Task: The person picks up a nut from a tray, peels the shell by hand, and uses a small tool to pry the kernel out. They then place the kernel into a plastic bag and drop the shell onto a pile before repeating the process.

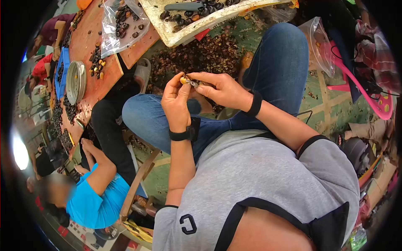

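Note:
In the head view, my left hand pinches a small yellow and dark brown nut between thumb and fingertips. My right hand is closed on a small metal tool, whose tip touches the nut. Both hands meet above my lap, fingertips close together. Above them a white foam tray holds dark nuts and a grey-handled tool. The floor beyond my hands is covered with brown shell pieces.
At the left, an orange-red table bears dark nuts, a plastic bag, a metal bowl and a blue tray. A person in a blue shirt sits lower left. Pink racket-shaped object lies at right.

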{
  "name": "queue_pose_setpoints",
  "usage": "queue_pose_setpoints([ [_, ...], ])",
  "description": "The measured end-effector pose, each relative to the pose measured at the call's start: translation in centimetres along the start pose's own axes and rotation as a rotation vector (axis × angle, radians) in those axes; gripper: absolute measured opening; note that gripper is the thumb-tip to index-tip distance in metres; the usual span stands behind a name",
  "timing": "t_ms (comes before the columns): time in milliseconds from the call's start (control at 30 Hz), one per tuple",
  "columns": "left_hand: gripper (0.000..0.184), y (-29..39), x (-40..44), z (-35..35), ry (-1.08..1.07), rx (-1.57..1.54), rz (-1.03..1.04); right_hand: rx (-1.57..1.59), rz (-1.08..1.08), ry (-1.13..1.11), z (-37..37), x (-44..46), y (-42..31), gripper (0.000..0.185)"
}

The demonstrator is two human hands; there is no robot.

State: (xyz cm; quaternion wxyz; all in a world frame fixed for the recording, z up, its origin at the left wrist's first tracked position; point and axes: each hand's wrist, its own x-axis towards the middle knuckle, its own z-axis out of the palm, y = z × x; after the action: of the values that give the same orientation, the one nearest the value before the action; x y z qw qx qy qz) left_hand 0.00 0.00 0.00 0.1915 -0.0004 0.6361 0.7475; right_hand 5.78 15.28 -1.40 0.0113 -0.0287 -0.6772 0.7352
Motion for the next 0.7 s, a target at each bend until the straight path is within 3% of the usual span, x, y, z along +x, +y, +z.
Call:
queue_pose_setpoints([
  [200,0.030,-0.2,-0.4,0.1,-0.007,0.077,0.047,-0.111,-0.077,0.080,0.7,-0.3,0.1,0.039],
  [400,0.029,0.0,-0.2,0.1,-0.009,0.222,0.128,0.295,0.035,0.045,0.2,0.2,0.8,0.036],
  [467,0.032,0.0,-0.1,-0.3,-0.062,0.217,0.102,0.595,0.430,-0.155,-1.5,0.2,-0.6,0.038],
  [700,0.033,-0.4,0.7,-1.8,-0.139,0.035,-0.064,0.742,0.539,-0.197,-2.0,0.2,-1.1,0.042],
])
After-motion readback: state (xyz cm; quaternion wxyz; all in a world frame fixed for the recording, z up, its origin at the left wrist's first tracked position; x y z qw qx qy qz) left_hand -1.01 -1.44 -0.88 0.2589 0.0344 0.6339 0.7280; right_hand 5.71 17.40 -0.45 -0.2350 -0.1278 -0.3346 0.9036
